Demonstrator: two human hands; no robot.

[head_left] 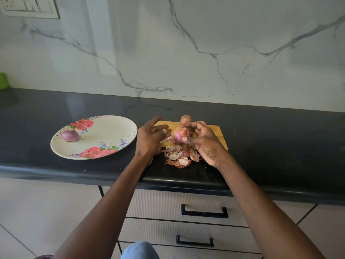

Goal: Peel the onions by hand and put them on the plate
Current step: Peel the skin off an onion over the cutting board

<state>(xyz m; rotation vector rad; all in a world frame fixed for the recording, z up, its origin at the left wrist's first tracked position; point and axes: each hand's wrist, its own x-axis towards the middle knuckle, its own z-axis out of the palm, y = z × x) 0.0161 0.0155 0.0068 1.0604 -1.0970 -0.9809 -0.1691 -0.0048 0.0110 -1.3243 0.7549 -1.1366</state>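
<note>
Currently right hand [202, 141] has fingers and thumb curled round a partly peeled onion [178, 135], purple flesh showing, papery tan skin still at its top; it's held just above the wooden cutting board [218, 134]. Left hand [151, 138] sits just beside it, fingers loosely spread and relaxed, gripping nothing I can see; fingertips close to the onion, contact unclear. Unpeeled onion [185, 119], tan and dry-skinned, stands at the board's far edge behind the hands. Another pinkish rounded bit shows past the right hand's fingers, too hidden to identify. Pile of onion skins [180, 156], thin, curled, brown-pink flakes, lies at the board's near edge and spills onto the counter [270, 146]. Counter is glossy black stone, speckled near the front edge. Plate [112, 128] is round, cream, shallow, printed with red roses and blue dots near the rim; it sits on the counter left of the board, apart from it. In it: one peeled onion [70, 135], smooth purple, on the left side. Backsplash is white marble-look slab with grey veins. Switch panel [28, 6] top left, no legible markings. Drawers [168, 208] below are pale, ribbed fronts, black bar handles. Green object [3, 81] at far left edge, cut off.
</note>
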